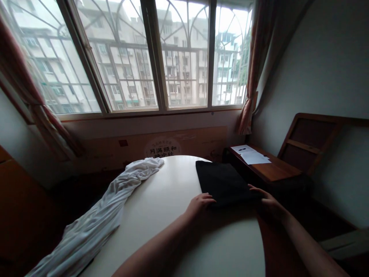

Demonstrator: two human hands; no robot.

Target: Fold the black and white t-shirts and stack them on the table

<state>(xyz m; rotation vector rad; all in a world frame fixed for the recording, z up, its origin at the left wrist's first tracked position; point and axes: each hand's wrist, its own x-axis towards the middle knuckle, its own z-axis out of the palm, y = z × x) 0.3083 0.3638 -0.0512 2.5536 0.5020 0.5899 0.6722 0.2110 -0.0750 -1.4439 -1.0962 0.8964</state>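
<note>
A black folded cloth lies on the right part of the white round table, its right end reaching the table's edge. My left hand is closed on the cloth's near left corner, fingertips over its edge. At the near right corner, my right hand grips the cloth between thumb and fingers. A crumpled white cloth stretches along the table's left edge and hangs down toward the lower left; neither hand touches it.
At the right stands a wooden side table with white papers and a dark pen on it. A wooden chair back rises behind. Beyond the table, a printed cardboard panel leans under the barred window.
</note>
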